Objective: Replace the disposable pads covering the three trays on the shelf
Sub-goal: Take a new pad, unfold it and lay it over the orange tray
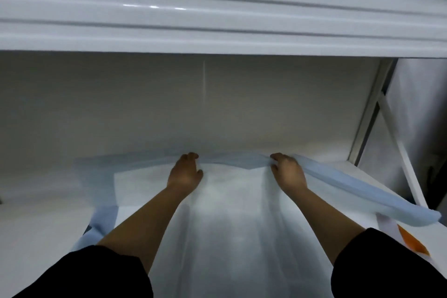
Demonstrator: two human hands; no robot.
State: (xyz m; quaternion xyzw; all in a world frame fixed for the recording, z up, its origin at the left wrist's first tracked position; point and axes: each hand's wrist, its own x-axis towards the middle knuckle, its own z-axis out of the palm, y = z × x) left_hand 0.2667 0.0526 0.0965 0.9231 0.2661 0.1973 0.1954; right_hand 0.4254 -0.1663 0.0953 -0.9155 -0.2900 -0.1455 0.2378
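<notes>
A white disposable pad (232, 213) with a light blue border lies spread over the lower tray (36, 213) inside the shelf. Both my arms reach deep in to its far edge. My left hand (185, 172) grips the far blue border with curled fingers. My right hand (287, 172) pinches the same far edge further right, where the blue border (362, 191) is folded up and runs toward the front right. The pad's left blue edge (101, 222) lies bunched at the front left.
The white tray above (217, 19) overhangs close over my arms, with a blue pad edge at its top right. White shelf frame bars (396, 143) stand at the right. An orange and white label (411, 242) lies at the right front.
</notes>
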